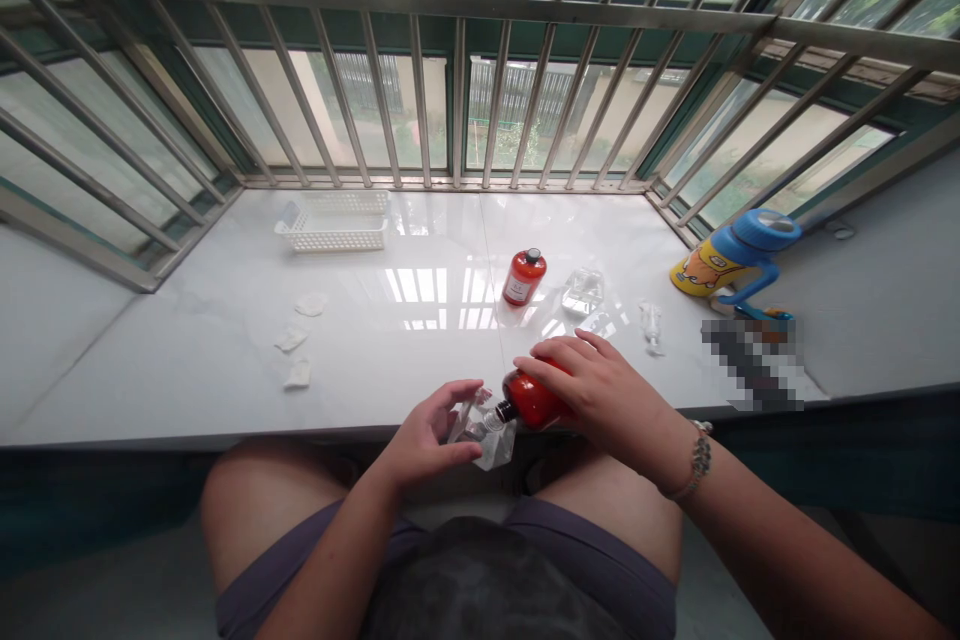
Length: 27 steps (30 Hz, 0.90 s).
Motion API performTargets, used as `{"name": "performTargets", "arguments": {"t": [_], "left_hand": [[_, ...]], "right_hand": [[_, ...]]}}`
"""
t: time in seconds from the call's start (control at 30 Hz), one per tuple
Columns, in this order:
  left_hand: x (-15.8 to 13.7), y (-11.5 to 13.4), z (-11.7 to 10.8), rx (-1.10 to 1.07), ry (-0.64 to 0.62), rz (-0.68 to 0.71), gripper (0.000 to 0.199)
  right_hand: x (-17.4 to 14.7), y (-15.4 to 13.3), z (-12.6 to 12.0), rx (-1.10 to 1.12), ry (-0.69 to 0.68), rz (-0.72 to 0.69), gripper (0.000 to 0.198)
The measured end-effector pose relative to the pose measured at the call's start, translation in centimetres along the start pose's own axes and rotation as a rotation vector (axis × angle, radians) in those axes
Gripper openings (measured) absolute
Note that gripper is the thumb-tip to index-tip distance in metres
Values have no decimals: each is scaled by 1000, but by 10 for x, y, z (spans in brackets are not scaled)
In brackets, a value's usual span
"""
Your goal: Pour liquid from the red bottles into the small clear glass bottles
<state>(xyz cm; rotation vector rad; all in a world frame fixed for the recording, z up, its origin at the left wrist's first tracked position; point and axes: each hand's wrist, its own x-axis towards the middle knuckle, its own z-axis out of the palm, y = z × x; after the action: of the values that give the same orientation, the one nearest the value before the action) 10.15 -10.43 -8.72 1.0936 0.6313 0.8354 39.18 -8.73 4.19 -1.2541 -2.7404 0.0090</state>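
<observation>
My left hand [439, 430] is wrapped round a clear, faceted bottle [491, 450] at the front edge of the ledge. My right hand [581, 375] grips a red bottle [536, 402] from above, tipped over to the left. The black neck of the red bottle meets the mouth of the clear one; I cannot make out any liquid passing between them. A second red bottle [523, 280] with a black top and a pale label stands upright farther back. Beside it lies a clear faceted piece [583, 292].
A white perforated basket [337, 238] sits at the back left. Several crumpled white pieces [298, 375] lie at left. A small clear-and-white item [651, 328] is at right, near a blue and yellow flask [731, 255] and a blurred-out patch. Metal window bars [457, 185] close off the back.
</observation>
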Motion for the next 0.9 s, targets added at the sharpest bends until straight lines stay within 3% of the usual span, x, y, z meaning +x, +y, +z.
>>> {"name": "performTargets", "arguments": {"t": [0.9], "left_hand": [[2, -5, -2, -31, -21, 15, 82]], "right_hand": [[2, -2, -4, -17, -3, -24, 58]]}}
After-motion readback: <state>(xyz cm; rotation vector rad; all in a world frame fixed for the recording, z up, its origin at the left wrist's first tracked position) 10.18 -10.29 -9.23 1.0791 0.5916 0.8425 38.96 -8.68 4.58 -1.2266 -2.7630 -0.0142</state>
